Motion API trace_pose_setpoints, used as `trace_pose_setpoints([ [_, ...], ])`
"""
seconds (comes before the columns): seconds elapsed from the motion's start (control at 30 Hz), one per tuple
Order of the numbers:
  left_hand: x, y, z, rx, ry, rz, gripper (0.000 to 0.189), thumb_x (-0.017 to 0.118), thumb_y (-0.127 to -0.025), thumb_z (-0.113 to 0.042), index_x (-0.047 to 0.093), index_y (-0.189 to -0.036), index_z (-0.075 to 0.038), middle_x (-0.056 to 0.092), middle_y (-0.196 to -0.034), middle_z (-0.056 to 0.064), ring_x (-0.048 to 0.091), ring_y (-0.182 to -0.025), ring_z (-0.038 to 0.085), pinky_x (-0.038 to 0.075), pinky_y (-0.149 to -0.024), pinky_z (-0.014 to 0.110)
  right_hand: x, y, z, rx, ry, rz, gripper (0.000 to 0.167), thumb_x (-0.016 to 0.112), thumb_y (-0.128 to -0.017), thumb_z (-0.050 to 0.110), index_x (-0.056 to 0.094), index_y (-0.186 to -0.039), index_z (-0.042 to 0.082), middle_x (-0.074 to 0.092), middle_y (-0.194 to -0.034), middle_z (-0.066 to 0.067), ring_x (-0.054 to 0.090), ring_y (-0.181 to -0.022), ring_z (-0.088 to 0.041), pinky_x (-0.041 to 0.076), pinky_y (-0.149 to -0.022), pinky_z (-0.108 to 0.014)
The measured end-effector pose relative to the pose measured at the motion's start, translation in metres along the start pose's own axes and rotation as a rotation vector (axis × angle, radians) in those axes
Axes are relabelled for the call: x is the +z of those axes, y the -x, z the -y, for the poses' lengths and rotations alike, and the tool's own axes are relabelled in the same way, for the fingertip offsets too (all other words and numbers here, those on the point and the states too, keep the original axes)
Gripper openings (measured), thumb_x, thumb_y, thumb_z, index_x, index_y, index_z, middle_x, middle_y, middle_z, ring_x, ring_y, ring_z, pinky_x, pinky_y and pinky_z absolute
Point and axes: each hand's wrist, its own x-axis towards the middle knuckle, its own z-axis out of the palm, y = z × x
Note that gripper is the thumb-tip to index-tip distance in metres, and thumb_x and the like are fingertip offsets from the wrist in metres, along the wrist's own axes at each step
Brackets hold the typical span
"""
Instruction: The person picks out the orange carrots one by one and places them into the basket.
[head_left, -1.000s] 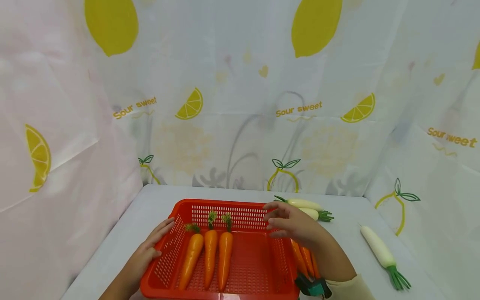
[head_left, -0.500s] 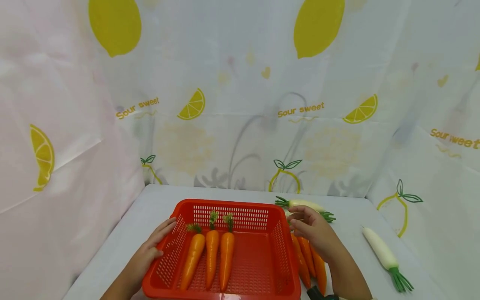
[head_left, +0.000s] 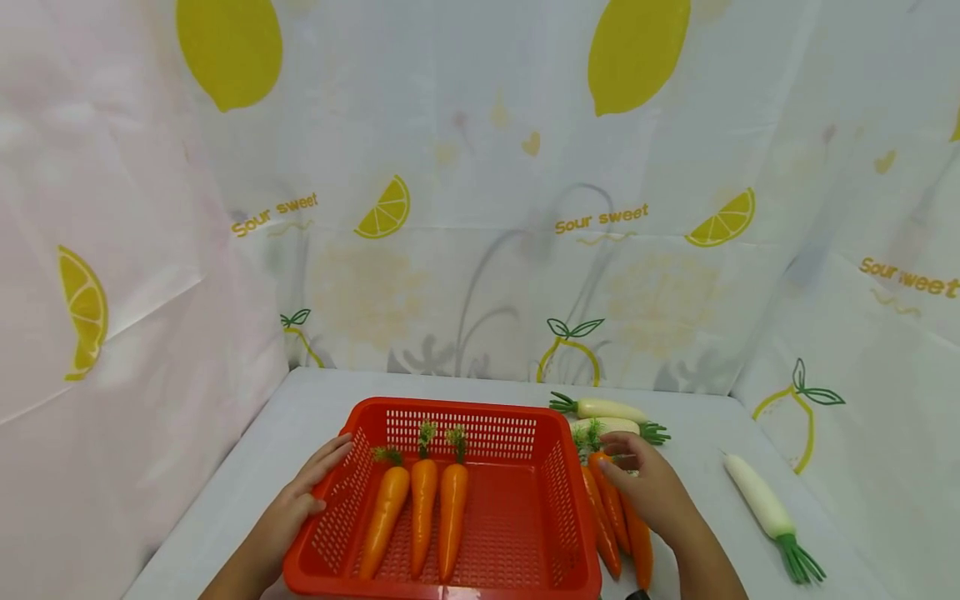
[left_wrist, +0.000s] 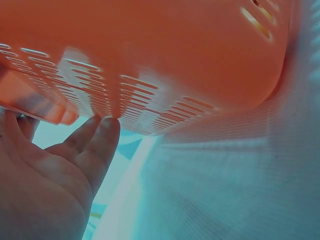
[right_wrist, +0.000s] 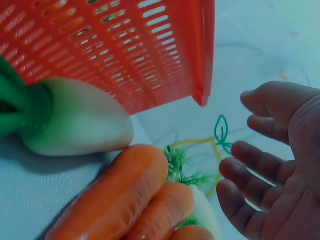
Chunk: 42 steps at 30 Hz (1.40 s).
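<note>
A red plastic basket [head_left: 510, 517] with slotted walls holds three carrots [head_left: 423, 517] with leafy tops, lying side by side in its left half. My left hand [head_left: 296, 508] rests on the basket's left side, fingers extended; the left wrist view shows the fingertips [left_wrist: 109, 127] against the slotted wall. Just right of the basket lies a group of carrots [head_left: 615, 508]. My right hand [head_left: 652, 487] is over their leafy ends, fingers slightly bent and holding nothing. In the right wrist view a gap separates this hand [right_wrist: 280, 170] from the carrots [right_wrist: 115, 200].
Two white radishes [head_left: 611, 408] lie behind the carrot group, partly hidden. Another white radish [head_left: 761, 496] with green stems lies at the right of the white table [head_left: 697, 425]. A radish [right_wrist: 85, 117] shows beside the basket in the right wrist view. Lemon-printed cloth [head_left: 480, 275] surrounds the table.
My right hand has moved from above the basket's right rim outward and down to the carrot group. My left hand stays on the basket. The view has shifted slightly.
</note>
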Motion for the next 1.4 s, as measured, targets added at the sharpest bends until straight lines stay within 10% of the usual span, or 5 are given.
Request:
trace_pose_setpoints([
  [0.97,0.0,0.001,-0.002,-0.018,0.032,-0.003,0.078,0.029,-0.091,0.007,0.026,-0.167,-0.012,0.003,-0.176,0.002,0.038,-0.138,-0.012,0.055,-0.099,0.034,-0.008,-0.015,-0.043,0.078,0.219,-0.08,0.044,0.069,-0.097,0.021,0.062,-0.137,0.003,0.059,-0.138,-0.03,0.061,-0.119,-0.049,0.053,-0.097,-0.062],
  [1.4,0.001,0.0,-0.002,-0.027,0.037,-0.007,0.078,0.029,-0.091,0.007,0.026,-0.167,-0.012,0.003,-0.176,0.002,0.038,-0.137,-0.011,0.055,-0.098,0.034,-0.01,-0.011,-0.06,0.245,0.149,0.043,0.062,0.073,-0.095,0.03,0.051,-0.148,0.007,0.054,-0.143,-0.033,0.057,-0.127,-0.05,0.055,-0.094,-0.059],
])
